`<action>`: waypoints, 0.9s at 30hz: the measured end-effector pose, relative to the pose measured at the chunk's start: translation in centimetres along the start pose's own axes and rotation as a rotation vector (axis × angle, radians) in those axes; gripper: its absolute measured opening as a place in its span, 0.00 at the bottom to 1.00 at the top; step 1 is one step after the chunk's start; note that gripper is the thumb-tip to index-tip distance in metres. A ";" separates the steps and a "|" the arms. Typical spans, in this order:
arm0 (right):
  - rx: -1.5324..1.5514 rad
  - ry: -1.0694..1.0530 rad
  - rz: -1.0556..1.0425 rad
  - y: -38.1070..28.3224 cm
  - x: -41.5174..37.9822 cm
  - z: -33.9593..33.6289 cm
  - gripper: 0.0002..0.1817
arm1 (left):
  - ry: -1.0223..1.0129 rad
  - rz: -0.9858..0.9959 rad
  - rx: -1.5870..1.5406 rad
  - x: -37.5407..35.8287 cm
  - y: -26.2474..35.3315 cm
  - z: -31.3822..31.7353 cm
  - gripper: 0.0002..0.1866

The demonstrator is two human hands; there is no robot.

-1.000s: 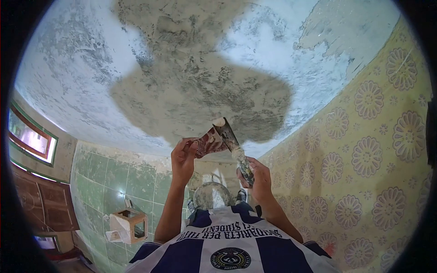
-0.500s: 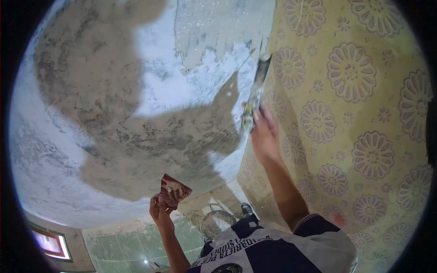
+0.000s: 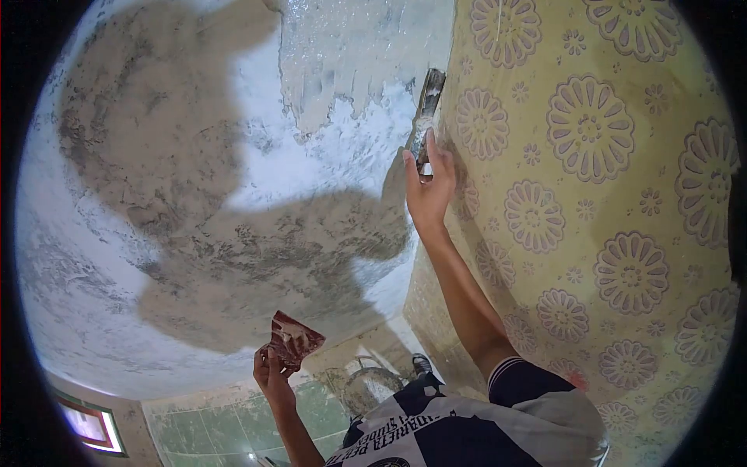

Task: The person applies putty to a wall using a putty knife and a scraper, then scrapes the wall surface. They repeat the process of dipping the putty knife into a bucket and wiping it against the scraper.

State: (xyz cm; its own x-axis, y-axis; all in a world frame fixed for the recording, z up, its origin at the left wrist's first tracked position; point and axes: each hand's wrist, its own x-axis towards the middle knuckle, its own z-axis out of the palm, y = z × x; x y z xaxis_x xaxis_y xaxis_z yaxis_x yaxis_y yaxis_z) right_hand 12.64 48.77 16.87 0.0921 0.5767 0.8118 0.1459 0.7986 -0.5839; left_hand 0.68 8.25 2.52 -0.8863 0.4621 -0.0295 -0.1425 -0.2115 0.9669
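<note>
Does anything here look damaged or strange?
Yes: a reddish blotch marks the yellow flower-patterned wall, in view just right of the sleeve. The whitish surface is scuffed dark, and its grey upper patch ends raggedly, so it looks unfinished.

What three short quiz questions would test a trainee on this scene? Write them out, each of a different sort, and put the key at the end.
1. True or false: the left hand holds a reddish-brown piece.

2. Multiple choice: what does the right hand hold?
A) a paint roller
B) a bladed tool
C) a bucket

3. Fill in the missing word: the yellow wall is patterned with ____.

Key: 1. true; 2. B; 3. flowers
</note>
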 end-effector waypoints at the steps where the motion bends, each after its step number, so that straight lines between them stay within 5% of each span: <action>1: 0.000 -0.002 0.002 0.2 -0.3 0.1 0.29 | 0.010 0.001 -0.005 -0.1 0.1 0.1 0.11; 9: -0.094 -0.017 0.009 1.7 -5.0 -1.6 0.29 | 0.006 -0.019 0.012 -0.5 0.0 -0.3 0.11; 16: 0.121 0.050 0.078 -1.7 -0.5 -1.9 0.29 | -0.016 -0.003 0.028 -0.5 0.0 0.1 0.11; 18: -0.019 0.057 -0.076 -1.3 0.7 -1.7 0.28 | -0.015 -0.016 0.027 -0.4 -0.2 0.2 0.11; 27: -0.143 -0.025 -0.036 1.1 -2.8 -2.0 0.28 | 0.010 -0.036 0.015 -0.7 -0.4 -0.1 0.10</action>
State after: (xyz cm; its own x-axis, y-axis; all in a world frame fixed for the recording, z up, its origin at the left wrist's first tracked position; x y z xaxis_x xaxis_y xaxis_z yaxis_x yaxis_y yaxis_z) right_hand 14.50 47.72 13.95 0.0601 0.5538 0.8305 0.2881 0.7870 -0.5456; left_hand 1.35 7.89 2.12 -0.8850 0.4609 -0.0665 -0.1675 -0.1818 0.9690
